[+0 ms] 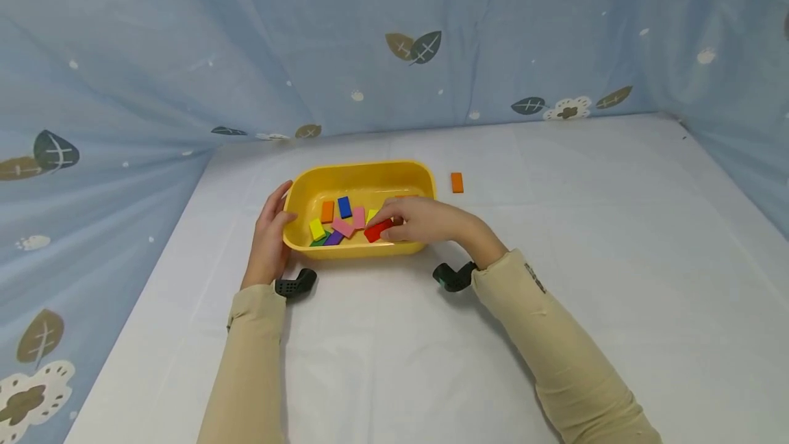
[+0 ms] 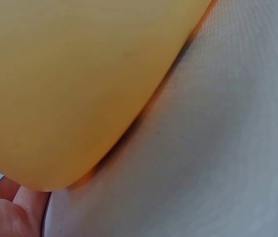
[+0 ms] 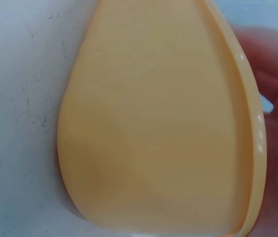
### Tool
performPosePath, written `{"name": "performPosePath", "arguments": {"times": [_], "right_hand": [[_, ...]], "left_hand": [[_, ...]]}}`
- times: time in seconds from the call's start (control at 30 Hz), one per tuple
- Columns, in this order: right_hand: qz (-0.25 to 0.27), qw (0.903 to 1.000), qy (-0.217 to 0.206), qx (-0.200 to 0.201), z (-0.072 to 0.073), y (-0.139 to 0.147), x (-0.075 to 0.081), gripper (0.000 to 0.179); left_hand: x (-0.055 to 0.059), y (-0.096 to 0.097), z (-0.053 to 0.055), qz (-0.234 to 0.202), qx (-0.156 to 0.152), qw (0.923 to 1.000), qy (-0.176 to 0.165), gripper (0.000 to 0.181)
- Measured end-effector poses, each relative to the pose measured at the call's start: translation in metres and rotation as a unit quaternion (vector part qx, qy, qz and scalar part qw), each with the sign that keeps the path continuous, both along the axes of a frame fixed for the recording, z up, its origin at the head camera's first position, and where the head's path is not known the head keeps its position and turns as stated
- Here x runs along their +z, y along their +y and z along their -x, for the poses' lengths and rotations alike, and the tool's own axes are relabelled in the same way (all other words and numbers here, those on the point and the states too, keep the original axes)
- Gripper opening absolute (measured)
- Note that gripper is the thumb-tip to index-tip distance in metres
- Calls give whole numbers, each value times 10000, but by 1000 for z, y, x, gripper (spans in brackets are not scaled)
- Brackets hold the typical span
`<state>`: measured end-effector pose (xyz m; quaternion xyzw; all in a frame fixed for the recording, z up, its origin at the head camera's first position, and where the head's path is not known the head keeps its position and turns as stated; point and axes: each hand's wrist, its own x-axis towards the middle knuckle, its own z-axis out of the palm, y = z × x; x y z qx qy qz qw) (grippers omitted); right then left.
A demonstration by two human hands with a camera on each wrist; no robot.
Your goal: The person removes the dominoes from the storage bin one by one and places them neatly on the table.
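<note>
Blocks (image 1: 343, 227) lie beside right hand (image 1: 425, 219) — pinching red block (image 1: 374, 231); left hand (image 1: 268, 236) grips yellow tray (image 1: 354, 252).

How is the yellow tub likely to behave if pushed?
The yellow tub would probably slide rather than tip: it sits low and wide. Its smooth, glossy walls suggest stiff but fairly slippery plastic. The small blocks lying loose inside would likely shift with a jolt.

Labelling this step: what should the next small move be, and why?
Probably lift the red block clear of the tray: the right hand pinches it, the left hand steadies the tray's left end, and an orange block lies outside, so taking out seems likelier, though not certain.
</note>
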<state>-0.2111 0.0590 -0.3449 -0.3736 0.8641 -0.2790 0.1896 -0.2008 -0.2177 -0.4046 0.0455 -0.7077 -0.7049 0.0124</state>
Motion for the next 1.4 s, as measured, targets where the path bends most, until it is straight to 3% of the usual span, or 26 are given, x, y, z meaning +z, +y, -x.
{"name": "performPosePath", "arguments": {"times": [0.23, 0.43, 0.67, 0.93, 1.1, 1.3, 1.4], "right_hand": [[489, 9960, -41, -752, 3, 2, 1, 19], [1182, 9807, 18, -1555, 10, 14, 1, 26], [1856, 9467, -365, -2608, 22, 34, -1, 36], [2730, 9056, -744, -3161, 35, 62, -13, 35], [2734, 8857, -1015, -3612, 41, 78, -23, 38], [2666, 8489, -1432, -4335, 49, 95, -35, 41], [2407, 8425, -1652, -4527, 51, 100, -42, 41]], "left_hand": [[0, 0, 1, -34, -22, 10000, 85, 53], [-1, -1, 1, -5, -55, 10000, 57, 53], [-1, -1, 1, -13, -69, 9999, 83, 53], [-4, -3, 0, -61, -74, 9999, 118, 53], [-4, -3, -1, -65, -10, 10000, 62, 54], [-3, -1, 1, -53, -28, 9999, 108, 55], [-3, -1, 0, -58, -33, 10000, 68, 55]]}}
